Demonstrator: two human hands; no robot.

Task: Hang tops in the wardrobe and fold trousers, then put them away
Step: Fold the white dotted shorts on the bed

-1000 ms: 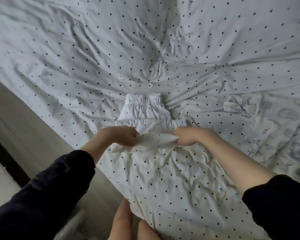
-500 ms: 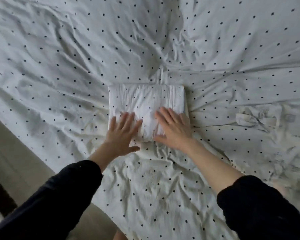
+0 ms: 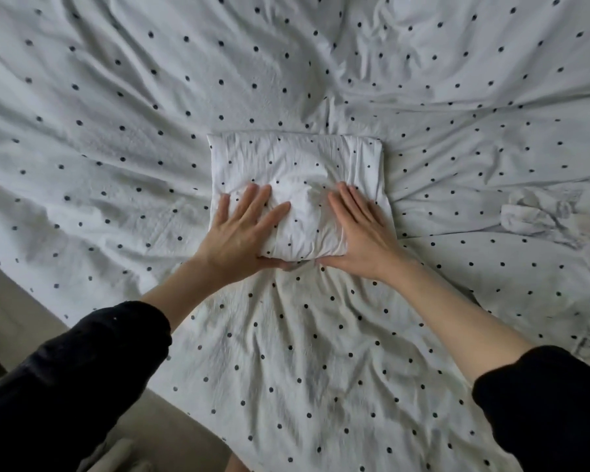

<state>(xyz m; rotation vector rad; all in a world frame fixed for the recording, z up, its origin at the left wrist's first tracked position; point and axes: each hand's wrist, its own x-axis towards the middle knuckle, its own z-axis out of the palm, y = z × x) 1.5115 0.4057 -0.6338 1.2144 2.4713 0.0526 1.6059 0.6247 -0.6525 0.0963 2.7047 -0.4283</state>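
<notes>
Sleeves: dark sleeves [image 3: 69, 379] cover both forearms to just past the elbow; the bare forearms reach forward and converge over the bed.
Bed sheet: white sheet with small black dots [image 3: 321, 369], heavily wrinkled, creases running toward the middle where the hands press down.
Left hand: left hand [image 3: 242, 240] lies palm down on the near left part of the folded trousers, fingers straight and spread apart, thumb along the near edge of the bundle.
Right hand: right hand [image 3: 361, 236] lies palm down on the near right part, fingers straight and close together, thumb stretched along the near edge toward the left thumb; the two thumbs nearly meet.
Folded trousers: white dotted trousers [image 3: 297, 165] folded into a compact rectangle, lying flat on the sheet in the middle of the view, under both palms.
Other garment: a crumpled pale garment with a faint grey print [image 3: 542, 216] lies on the sheet to the right, well apart from the bundle.
Writing: none can be read; the print is too faint to make out.
</notes>
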